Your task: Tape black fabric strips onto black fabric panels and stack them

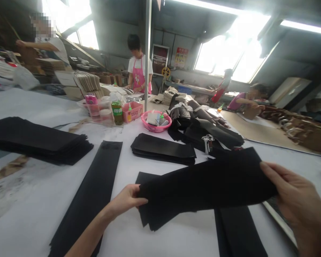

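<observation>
A wide black sheet (pixel 208 182), thin and slightly curved, is stretched between my two hands above the white table. My left hand (pixel 127 198) pinches its left end, where the corners of more black pieces show beneath. At the upper right, my right hand (pixel 294 192) grips the other end between thumb and fingers. Below my right hand lies another black strip (pixel 238 228), partly covered by the sheet. Left of my left hand rests a long stack of black strips (pixel 91 192). Just beyond the sheet sits a shorter stack of black pieces (pixel 163 148).
A large black stack (pixel 34 139) lies at the far left. Further back are a pink basket (pixel 156 126), a green-labelled bottle (pixel 117 112), a pink box (pixel 133 111) and a heap of dark pieces (pixel 203 132). A metal post (pixel 148 53) rises from the table; several people work behind it.
</observation>
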